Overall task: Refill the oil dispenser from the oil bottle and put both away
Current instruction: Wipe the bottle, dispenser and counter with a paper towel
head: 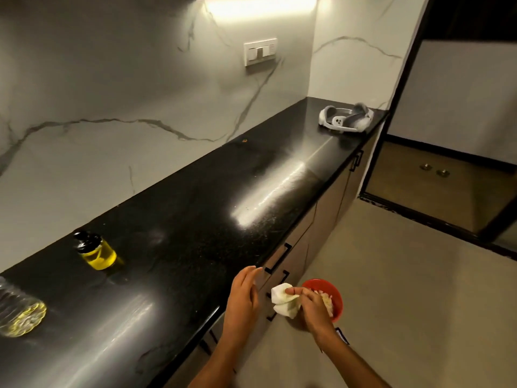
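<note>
The oil dispenser [96, 252], a small glass jar with a black pump top and yellow oil inside, stands on the black countertop [195, 219] at the left. The clear plastic oil bottle [19, 313] lies at the far left edge, partly cut off, with a little yellow oil in it. My right hand [313, 306] pinches a crumpled white tissue [284, 301] over a red bin. My left hand [243, 295] hovers beside it with relaxed fingers, holding nothing, just off the counter's front edge.
A red bin [337, 296] with white scraps inside stands on the floor below my right hand. Cabinet drawers with black handles [277, 257] run under the counter. A white headset [345, 119] lies at the counter's far end. A dark-framed doorway [436, 163] is at the right.
</note>
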`<state>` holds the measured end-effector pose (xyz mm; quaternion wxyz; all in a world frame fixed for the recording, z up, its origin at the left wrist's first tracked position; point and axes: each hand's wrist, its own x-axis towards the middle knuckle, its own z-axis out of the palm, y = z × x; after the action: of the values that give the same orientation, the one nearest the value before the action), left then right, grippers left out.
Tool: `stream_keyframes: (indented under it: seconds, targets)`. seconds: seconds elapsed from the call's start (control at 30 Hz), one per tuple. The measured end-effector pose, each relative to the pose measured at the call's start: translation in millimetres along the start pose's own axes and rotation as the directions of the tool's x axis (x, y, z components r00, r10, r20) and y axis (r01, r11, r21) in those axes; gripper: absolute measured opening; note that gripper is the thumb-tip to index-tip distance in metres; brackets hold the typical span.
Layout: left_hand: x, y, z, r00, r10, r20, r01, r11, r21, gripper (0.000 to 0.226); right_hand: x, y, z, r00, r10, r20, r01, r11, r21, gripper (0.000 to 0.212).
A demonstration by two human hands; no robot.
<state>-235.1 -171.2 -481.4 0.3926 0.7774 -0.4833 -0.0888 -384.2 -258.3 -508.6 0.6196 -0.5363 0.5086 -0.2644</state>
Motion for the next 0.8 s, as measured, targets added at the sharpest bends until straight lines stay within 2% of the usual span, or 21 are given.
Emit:
stream_keyframes:
  seconds: [0.07, 0.17, 0.23, 0.4, 0.5, 0.6, 0.8]
  targets:
    - [-2, 3, 12, 0.998, 0.026, 0.056, -0.026, 1.000, 0.005, 0.043, 5, 4, -11, 0.999, 0.017, -0.028, -0.017, 1.000, 0.002, 0.031]
    - [-8, 4, 33, 0.989, 0.046, 0.141, -0.054, 0.997, 0.053, 0.045, 12, 14, -31, 1.000, -0.017, -0.003, 0.016, 0.990, -0.139, 0.016]
    - [-12, 5, 46, 0.982, 0.029, 0.185, -0.046, 0.995, 0.087, 0.044, 19, 20, -45, 1.000, -0.004, 0.027, 0.010, 0.980, -0.200, 0.024]
    - [-14, 11, 80, 0.957, -0.006, 0.289, -0.047, 0.983, 0.176, 0.043, 35, 28, -76, 0.995, 0.102, -0.018, -0.104, 0.975, -0.197, 0.042]
    - [-6, 20, 100, 0.942, -0.044, 0.332, -0.036, 0.972, 0.231, 0.046, 48, 34, -96, 0.982, 0.184, -0.045, -0.189, 0.947, -0.258, 0.032]
    - [4, 29, 117, 0.932, -0.070, 0.356, -0.035, 0.960, 0.279, 0.048, 60, 37, -113, 0.977, 0.204, -0.062, -0.213, 0.935, -0.282, 0.020]
    - [22, 42, 154, 0.914, -0.109, 0.390, -0.028, 0.944, 0.330, 0.049, 87, 41, -144, 0.962, 0.236, -0.138, -0.266, 0.925, -0.270, 0.026]
